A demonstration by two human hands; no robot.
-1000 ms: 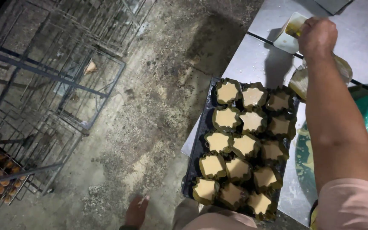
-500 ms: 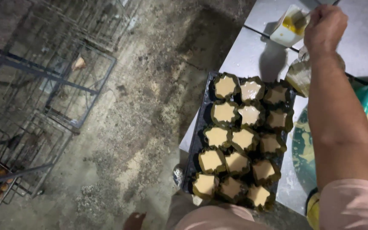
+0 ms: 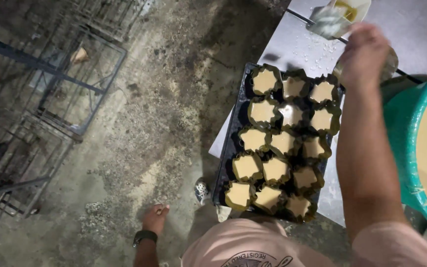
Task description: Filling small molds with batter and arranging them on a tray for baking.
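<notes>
The right hand [image 3: 365,54] reaches out at the upper right of the frame, arm stretched over the right edge of a dark tray [image 3: 231,143]. Its fingers are curled shut around something, a handle it seems, though the thing itself is too hidden to tell. The tray holds leaf-lined cups of batter [image 3: 282,143] in the frame's centre. The left hand [image 3: 155,217] hangs low at the bottom centre-left, over the floor, fingers loosely curled and holding nothing. A teal basin of batter [image 3: 401,133] sits at the right edge.
</notes>
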